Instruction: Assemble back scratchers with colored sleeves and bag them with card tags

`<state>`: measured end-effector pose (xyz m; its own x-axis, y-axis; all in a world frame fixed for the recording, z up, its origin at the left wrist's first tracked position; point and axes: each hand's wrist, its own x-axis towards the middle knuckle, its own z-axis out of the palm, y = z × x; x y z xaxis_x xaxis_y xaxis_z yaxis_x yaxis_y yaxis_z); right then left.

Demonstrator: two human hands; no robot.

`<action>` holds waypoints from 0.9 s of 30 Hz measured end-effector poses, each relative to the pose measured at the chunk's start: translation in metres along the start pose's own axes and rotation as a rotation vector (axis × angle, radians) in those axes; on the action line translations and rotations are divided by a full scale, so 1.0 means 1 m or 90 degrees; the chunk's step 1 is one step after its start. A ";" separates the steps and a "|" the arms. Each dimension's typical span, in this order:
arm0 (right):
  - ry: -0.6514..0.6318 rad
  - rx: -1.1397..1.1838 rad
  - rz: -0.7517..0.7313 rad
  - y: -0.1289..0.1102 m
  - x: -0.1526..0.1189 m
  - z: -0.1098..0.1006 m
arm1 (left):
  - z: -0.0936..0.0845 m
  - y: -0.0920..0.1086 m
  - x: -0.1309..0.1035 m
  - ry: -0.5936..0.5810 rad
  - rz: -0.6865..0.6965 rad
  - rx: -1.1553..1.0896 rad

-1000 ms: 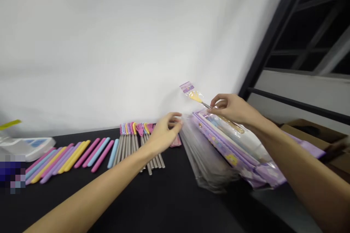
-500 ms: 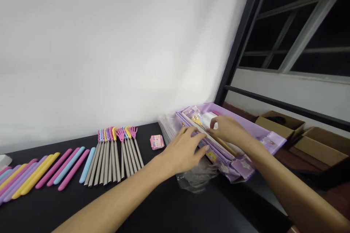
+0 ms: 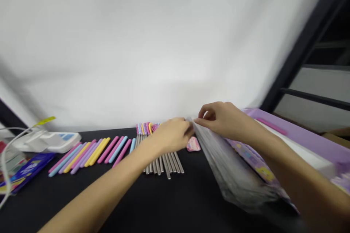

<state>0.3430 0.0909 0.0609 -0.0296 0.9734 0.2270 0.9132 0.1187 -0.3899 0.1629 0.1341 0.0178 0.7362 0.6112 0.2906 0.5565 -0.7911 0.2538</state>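
Observation:
A stack of clear plastic bags (image 3: 232, 171) slants across the right side, its far end raised between my two hands. My right hand (image 3: 224, 120) pinches the bags at that far end, thumb against the plastic. My left hand (image 3: 175, 134) is closed with curled fingers right beside the same corner; its fingertips are blurred and partly hidden. Beneath my left hand lies a row of back scratchers (image 3: 175, 162) with metal rods and colored hand-shaped heads, partly covered. A pink card stack (image 3: 193, 144) rests between them and the bags.
Pink, blue, yellow and purple tubes (image 3: 94, 153) lie in a row to the left. Beyond them are a white power strip (image 3: 58, 140), a cable and a blue packet (image 3: 34, 167). A purple box (image 3: 306, 140) and printed purple packaging (image 3: 253, 158) stand right.
My view has turned left. Both hands have left the purple box and come to the plastic bags' far end, which is now lifted. My right hand has taken hold of the bags.

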 end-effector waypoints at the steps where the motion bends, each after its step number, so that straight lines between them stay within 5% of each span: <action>1: -0.023 0.000 -0.020 -0.010 0.006 0.006 | -0.011 -0.013 -0.008 -0.004 -0.039 0.001; 7: -0.188 -0.022 -0.103 -0.059 0.038 0.044 | -0.063 -0.073 -0.064 -0.133 -0.210 0.039; 13: -0.220 -0.047 -0.131 -0.084 0.048 0.074 | -0.081 -0.103 -0.100 -0.232 -0.321 0.122; 27: -0.235 -0.144 -0.115 -0.048 0.060 0.096 | -0.083 -0.131 -0.111 -0.256 -0.476 0.183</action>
<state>0.2583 0.1626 0.0076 -0.3011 0.9506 -0.0750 0.9447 0.2867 -0.1594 -0.0241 0.1716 0.0291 0.1919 0.9572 -0.2167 0.9800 -0.1986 -0.0092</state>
